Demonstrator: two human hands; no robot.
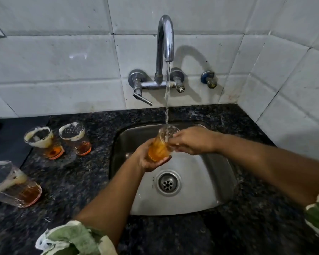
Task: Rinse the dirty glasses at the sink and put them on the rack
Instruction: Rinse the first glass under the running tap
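An orange-bottomed glass (159, 147) is held tilted over the steel sink (206, 190), under the stream of water from the chrome tap (165, 39). My left hand (145, 159) cups its base from below. My right hand (191, 140) grips its rim, fingers at the mouth. Three dirty glasses with foamy residue and orange bottoms stand on the counter at the left: one (42, 142), a second (75, 138) beside it, and a third (11, 184) nearer, at the left edge. No rack is in view.
Dark speckled granite counter (77, 181) surrounds the sink. The drain (167, 183) lies in the basin's middle. White tiled walls close off the back and right. A tap lever (142, 98) sticks out to the left, and a small valve (209, 80) sits on the wall.
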